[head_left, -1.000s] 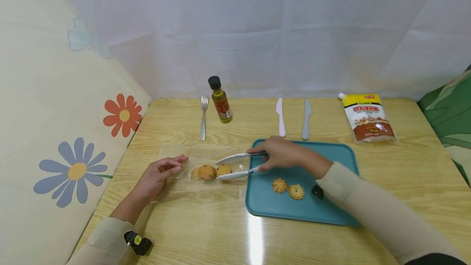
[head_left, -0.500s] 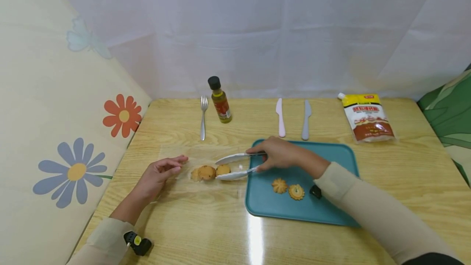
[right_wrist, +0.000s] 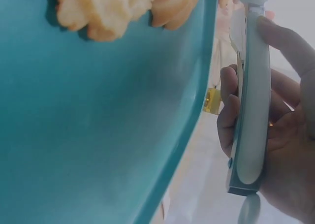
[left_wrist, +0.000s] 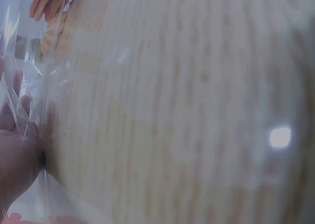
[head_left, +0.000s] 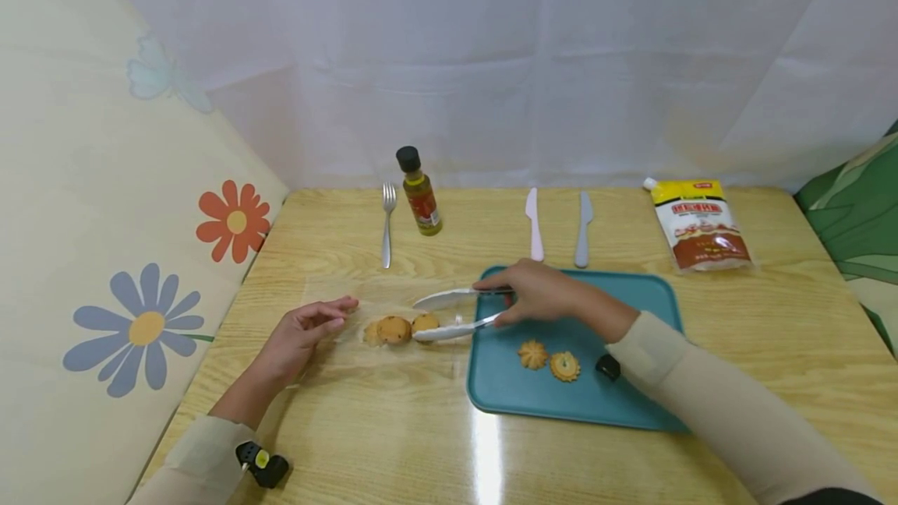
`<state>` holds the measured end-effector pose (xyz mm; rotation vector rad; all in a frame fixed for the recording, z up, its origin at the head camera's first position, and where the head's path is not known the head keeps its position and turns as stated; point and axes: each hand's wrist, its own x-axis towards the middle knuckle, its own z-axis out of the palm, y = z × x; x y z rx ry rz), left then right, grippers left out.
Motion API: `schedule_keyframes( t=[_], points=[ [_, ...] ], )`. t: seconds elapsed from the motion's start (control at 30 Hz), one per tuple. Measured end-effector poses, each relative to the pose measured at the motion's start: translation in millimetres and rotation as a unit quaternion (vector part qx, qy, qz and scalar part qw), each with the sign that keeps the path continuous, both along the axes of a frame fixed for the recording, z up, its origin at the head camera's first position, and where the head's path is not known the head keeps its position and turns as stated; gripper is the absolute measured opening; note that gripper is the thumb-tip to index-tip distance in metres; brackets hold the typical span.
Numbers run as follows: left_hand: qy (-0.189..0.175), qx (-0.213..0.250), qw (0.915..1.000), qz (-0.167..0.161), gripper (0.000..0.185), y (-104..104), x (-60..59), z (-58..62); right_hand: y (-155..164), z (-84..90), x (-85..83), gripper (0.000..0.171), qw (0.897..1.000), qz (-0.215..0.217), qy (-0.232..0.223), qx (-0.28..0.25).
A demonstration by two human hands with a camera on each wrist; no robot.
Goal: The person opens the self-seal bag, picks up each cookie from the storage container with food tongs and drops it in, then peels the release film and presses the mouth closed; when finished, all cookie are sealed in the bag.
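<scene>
A clear plastic bag [head_left: 421, 365] lies on the table with round cookies [head_left: 394, 330] lined up inside. My left hand [head_left: 305, 333] holds the bag's left end between thumb and fingers; clear film crosses that hand [left_wrist: 19, 160] in the left wrist view. My right hand [head_left: 539, 293] grips metal tongs [head_left: 456, 331] with pale tips, their two arms spread. The tongs' tips reach the bag's right side, and the lower tip overlaps the rightmost cookie [head_left: 425, 323]. Beside my right forearm, two flower-shaped cookies [head_left: 532, 354] lie on a teal tray [head_left: 505, 400].
Behind the bag are a fork [head_left: 387, 224] and an upright oil bottle [head_left: 422, 201] with a black cap. A pink knife [head_left: 535, 224] and a grey knife [head_left: 584, 228] lie beyond the tray. A spouted sauce pouch [head_left: 701, 226] rests at the back right.
The tongs have shifted very slightly, their lower tip rising a little over the rightmost cookie. My left hand and the bag stay in place.
</scene>
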<state>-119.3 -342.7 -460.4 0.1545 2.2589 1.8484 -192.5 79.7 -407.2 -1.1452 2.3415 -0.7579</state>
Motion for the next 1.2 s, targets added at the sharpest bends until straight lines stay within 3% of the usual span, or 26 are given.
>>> schedule_keyframes(
  t=[0.4,1.2],
  points=[
    [0.003,0.01,0.9999,-0.003,0.025,0,0.2,0.0,18,2.8,10.9,0.065,1.0,-0.004,-0.002,-0.014],
    [0.004,0.001,1.0,0.001,0.029,0,-0.8,-0.8,86,-5.0,50.1,0.06,0.998,-0.059,0.019,-0.031]
  ],
)
